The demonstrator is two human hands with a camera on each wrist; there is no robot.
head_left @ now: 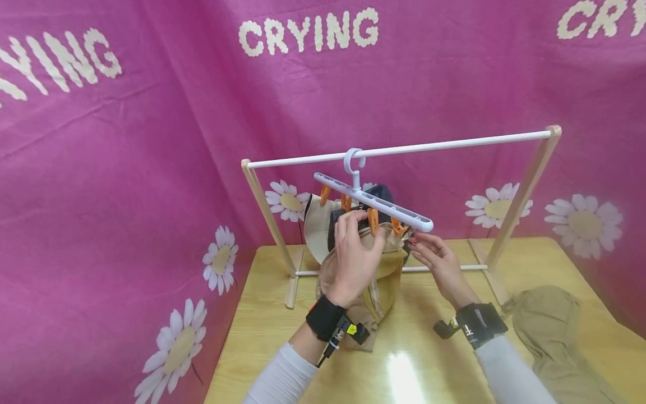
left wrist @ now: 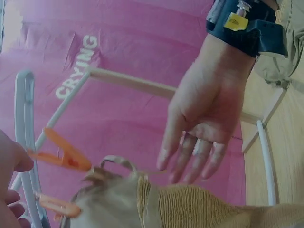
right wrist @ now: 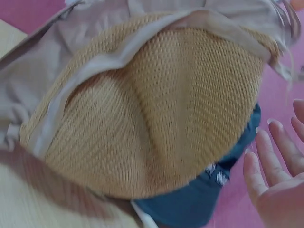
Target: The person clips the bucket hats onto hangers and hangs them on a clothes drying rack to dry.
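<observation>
I've got one tan hat point(head_left: 375, 269) hanging under the clip hanger point(head_left: 373, 202), pinned by an orange clip point(head_left: 373, 220). I count 4 orange clips on the hanger in the head view; left wrist cam shows only 2. Behind the tan hat, also on the hanger: 1 cream hat point(head_left: 315, 227) and 1 dark one point(head_left: 375, 193). My left hand point(head_left: 353, 258) is up at the hat's top edge by the clip, fingers curled there; can't tell if it actually pinches anything. Right hand point(head_left: 436, 258) is at the hat's right edge under the hanger end, fingers straight and loose, holding nothing – clearer on both wrist cams. Hanger hooks on 1 white rail point(head_left: 454, 143). A second tan cloth point(head_left: 550, 325) lies on the table point(head_left: 262, 325), right of the hanger.
</observation>
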